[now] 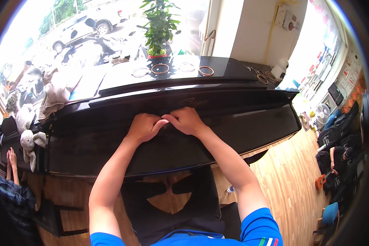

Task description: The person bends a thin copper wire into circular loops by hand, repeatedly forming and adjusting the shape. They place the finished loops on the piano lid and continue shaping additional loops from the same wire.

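Note:
Both hands are over the front of a black upright piano (250,135), near the middle of its long, glossy lid. My left hand (145,127) is closed, with its fingers curled under and its thumb stretched to the right. Beside it, my right hand (186,120) is curled the same way, its thumb pointing left. The two thumb tips meet or nearly meet. Both sets of fingertips are hidden, so whether they grip the lid's edge or only rest on it does not show.
Several bracelet-like rings (159,69) and a potted plant (157,30) are on the piano top, with coiled cables (263,76) at its right end. Plush toys (30,141) hang at the left. A person's hands (12,160) show far left; another person holds a small guitar (320,181).

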{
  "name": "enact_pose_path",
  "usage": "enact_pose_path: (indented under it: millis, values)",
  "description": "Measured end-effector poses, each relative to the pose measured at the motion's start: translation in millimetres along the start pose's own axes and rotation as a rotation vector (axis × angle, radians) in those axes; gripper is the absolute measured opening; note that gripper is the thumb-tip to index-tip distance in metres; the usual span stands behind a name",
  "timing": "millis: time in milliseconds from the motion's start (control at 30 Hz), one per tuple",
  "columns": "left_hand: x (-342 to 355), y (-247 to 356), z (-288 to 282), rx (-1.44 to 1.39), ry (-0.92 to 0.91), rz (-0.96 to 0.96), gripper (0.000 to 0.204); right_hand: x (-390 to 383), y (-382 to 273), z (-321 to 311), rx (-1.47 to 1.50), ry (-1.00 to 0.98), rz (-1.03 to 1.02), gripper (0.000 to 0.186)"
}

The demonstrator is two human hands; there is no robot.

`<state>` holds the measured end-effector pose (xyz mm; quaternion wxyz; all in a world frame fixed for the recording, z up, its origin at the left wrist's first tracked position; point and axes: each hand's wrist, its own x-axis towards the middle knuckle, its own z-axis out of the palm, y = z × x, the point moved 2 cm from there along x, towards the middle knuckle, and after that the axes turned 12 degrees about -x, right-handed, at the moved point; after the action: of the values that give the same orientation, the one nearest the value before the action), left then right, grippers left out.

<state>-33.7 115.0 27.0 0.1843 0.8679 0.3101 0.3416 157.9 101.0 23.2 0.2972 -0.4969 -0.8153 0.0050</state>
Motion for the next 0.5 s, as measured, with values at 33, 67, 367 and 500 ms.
enact_pose_path:
  millis: [33, 67, 367, 500]
  values:
    - [0, 1, 0, 0.011, 0.003, 0.000, 0.056, 0, 1, 0, 0.002, 0.006, -0.004, 0.054]
    - [0, 1, 0, 0.021, 0.005, 0.001, 0.057, 0, 1, 0, -0.003, 0.005, -0.009, 0.054]
    - [-1, -5, -1, -0.060, -0.001, -0.115, 0.058, 2, 0, -3, -0.014, -0.033, -0.003, 0.057]
    - [2, -7, 1, -0.006, 0.006, -0.095, 0.056, 0, -1, -3, -0.055, -0.051, -0.005, 0.059]
